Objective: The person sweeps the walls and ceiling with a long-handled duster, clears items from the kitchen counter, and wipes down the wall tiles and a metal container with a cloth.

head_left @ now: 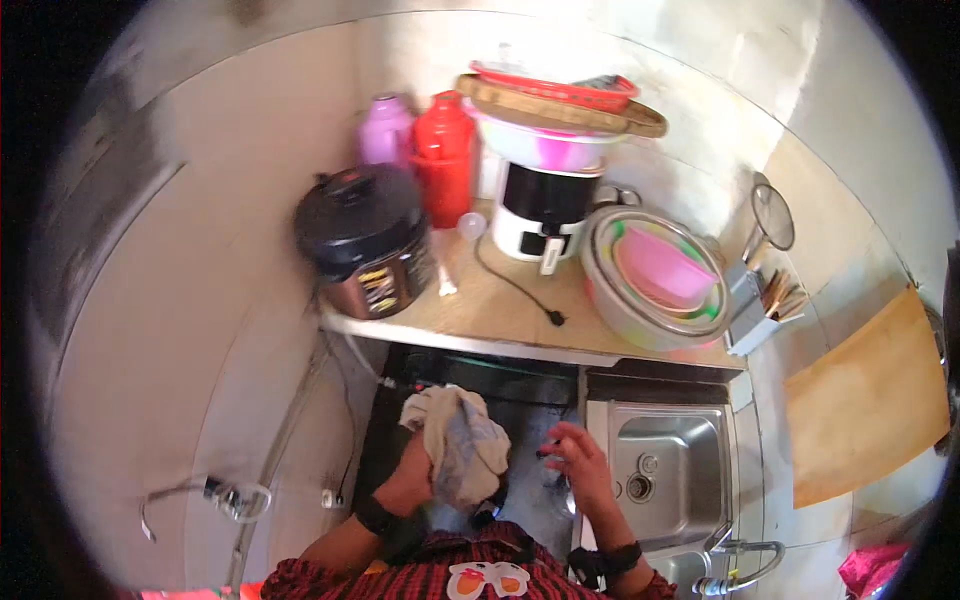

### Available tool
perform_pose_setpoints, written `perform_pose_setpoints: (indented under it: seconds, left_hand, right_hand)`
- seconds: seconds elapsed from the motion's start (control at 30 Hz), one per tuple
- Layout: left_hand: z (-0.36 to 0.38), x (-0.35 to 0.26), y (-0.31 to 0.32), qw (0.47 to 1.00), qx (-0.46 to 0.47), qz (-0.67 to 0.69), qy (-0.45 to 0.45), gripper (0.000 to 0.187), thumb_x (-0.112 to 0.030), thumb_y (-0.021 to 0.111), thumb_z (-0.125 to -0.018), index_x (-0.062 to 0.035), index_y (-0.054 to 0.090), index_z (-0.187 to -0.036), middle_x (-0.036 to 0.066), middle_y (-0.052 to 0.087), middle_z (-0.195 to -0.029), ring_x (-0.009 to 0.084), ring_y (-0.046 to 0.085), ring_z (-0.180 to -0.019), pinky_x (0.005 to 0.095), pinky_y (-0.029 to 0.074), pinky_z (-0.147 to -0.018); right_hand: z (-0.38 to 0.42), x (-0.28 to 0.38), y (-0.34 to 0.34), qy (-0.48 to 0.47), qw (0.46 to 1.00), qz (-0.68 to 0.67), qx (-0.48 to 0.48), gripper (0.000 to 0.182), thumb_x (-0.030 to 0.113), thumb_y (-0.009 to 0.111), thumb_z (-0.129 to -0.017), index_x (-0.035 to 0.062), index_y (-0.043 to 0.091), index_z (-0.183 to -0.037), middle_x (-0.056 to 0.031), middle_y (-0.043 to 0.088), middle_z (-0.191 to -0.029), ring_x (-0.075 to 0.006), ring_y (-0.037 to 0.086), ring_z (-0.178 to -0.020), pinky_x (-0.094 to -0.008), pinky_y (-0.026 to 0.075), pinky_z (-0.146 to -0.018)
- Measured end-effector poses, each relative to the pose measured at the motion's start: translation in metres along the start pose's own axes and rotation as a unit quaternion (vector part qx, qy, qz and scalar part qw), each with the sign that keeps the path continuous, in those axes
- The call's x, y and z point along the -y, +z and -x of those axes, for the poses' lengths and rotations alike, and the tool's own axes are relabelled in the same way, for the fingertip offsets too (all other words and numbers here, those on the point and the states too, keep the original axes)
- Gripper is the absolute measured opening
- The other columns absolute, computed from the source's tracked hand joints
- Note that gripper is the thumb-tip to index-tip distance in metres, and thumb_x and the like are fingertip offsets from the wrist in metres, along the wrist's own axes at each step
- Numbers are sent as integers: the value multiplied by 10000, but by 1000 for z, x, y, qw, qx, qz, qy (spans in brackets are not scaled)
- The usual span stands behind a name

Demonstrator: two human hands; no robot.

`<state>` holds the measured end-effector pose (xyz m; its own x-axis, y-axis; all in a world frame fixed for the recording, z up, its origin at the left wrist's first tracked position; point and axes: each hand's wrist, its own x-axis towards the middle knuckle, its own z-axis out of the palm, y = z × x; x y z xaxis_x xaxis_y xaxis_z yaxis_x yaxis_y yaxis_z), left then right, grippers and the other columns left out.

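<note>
Currently: cloth in my left grip, right grip free; looks like a cloth-handling step.

Left grip (412, 472) is clamped on the cloth (464, 448), bunched at lower centre of frame above the dark surface (532, 402); folds hide most of my fingers, so the exact hold can't be told. Right grip (580, 463) hangs just right of it, fingers apart and part curled, not touching the cloth; nothing clearly held, too blurred to rule out something small at the tips. Bench (512, 322) runs above both, sink (692, 475) at lower right. My read: cloth gathered, not yet spread. Next move calls for a firm left hold and the right grip brought across to a loose edge, clear of the bench lip.
</note>
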<state>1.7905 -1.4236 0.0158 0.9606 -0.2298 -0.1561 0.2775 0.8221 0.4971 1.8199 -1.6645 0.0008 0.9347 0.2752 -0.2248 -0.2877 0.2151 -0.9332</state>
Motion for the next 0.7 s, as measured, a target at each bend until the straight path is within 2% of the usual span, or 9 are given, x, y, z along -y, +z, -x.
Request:
perform_pose_setpoints:
  seconds: [0.03, 0.13, 0.17, 0.27, 0.3, 0.4, 0.57, 0.67, 0.7]
  left_hand:
    - [-23, -5, 0, 999, -14, -27, 30, 406, -406, 426, -911, -91, 479, -1162, 34, 565, -1066, 205, 544, -997, 352, 437, -889]
    - [-69, -31, 25, 994, 95, 29, 33, 426, -431, 421, -907, -98, 475, -1167, 38, 559, -1080, 222, 548, -982, 365, 447, -868]
    - [-85, -38, 25, 988, 128, 81, -19, 470, -462, 404, -903, -94, 461, -1191, 49, 552, -1105, 236, 546, -996, 387, 444, -878]
    - [-133, -45, 17, 999, -43, -26, -19, 501, -478, 383, -904, -93, 444, -1218, 59, 544, -1133, 239, 549, -1004, 399, 448, -880]
    - [-156, -43, 1, 991, -7, -132, 21, 500, -453, 349, -915, -88, 417, -1249, 99, 516, -1175, 248, 510, -1073, 386, 430, -923]
    - [-216, -51, 7, 994, 28, -82, -62, 496, -452, 387, -910, -92, 421, -1250, 66, 534, -1159, 228, 544, -1024, 383, 447, -898]
    - [-321, -43, 16, 970, 130, -185, -85, 444, -376, 403, -922, -73, 427, -1246, 73, 532, -1172, 212, 535, -1051, 369, 429, -928]
    - [-355, -46, 38, 962, 150, -196, -116, 416, -348, 390, -934, -78, 429, -1248, 74, 522, -1196, 209, 521, -1075, 357, 417, -945]
    - [-369, -44, 36, 965, 139, -165, -146, 420, -353, 390, -934, -80, 426, -1251, 73, 520, -1197, 208, 518, -1079, 354, 414, -948]
  right_hand:
    - [-20, 7, -22, 6, 999, -30, -44, 421, 246, 578, -853, 71, 447, -1214, -79, 522, -1136, -200, 546, -978, -309, 469, -770]
    - [-70, 22, -96, -45, 974, -108, -194, 395, 271, 581, -852, 110, 456, -1190, -43, 541, -1082, -180, 556, -900, -335, 463, -746]
    - [-82, 32, -118, -74, 962, -93, -248, 407, 307, 568, -852, 132, 444, -1198, -48, 527, -1104, -198, 533, -948, -368, 451, -770]
    - [-121, 56, -183, -112, 908, -64, -398, 508, 398, 588, -815, 170, 398, -1228, -69, 483, -1136, -233, 479, -1000, -434, 426, -803]
    - [-132, 68, -196, -94, 906, -75, -405, 498, 388, 596, -810, 158, 403, -1206, -64, 466, -1109, -234, 461, -1006, -433, 433, -786]
    - [-160, 88, -234, -55, 908, -123, -397, 468, 374, 615, -786, 144, 418, -1143, -53, 413, -993, -238, 448, -946, -466, 442, -743]
    - [-190, 88, -255, -87, 926, -161, -329, 605, 341, 691, -706, 138, 386, -1187, -110, 435, -1149, -283, 485, -1014, -514, 433, -745]
    - [-184, 98, -253, -40, 913, -121, -388, 792, 316, 713, -680, 128, 273, -1311, -157, 420, -1230, -328, 474, -1068, -538, 407, -792]
    - [-184, 114, -240, -4, 880, -69, -469, 959, 315, 726, -662, 124, 128, -1388, -183, 417, -1247, -357, 472, -1063, -554, 367, -841]
